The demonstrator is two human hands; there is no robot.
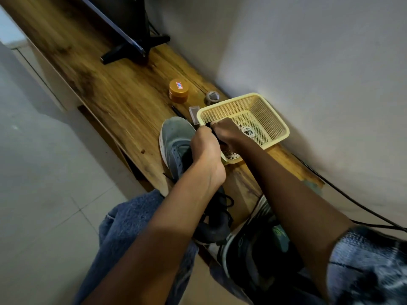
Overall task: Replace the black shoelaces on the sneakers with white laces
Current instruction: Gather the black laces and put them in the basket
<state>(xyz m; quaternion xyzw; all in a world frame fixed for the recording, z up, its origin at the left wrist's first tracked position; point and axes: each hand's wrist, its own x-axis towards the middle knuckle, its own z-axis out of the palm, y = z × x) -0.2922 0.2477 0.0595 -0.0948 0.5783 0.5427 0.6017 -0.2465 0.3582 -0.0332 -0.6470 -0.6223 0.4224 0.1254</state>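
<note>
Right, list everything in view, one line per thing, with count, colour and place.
sneaker: one, grey, on the wooden shelf under the hands
second sneaker: one, dark with white sole, near end of the shelf by the knees
black lace: one, loose on the grey sneaker, its end pinched by both hands
white laces: a coil, inside the basket
basket: one, yellow mesh, against the wall
jar: one, orange, beyond the sneaker
tape roll: one, greyish, near the basket
screen stand: one, black, far end
shelf: one, brown wood
left hand: fingers curled on the lace
right hand: fingers curled on the lace
</note>
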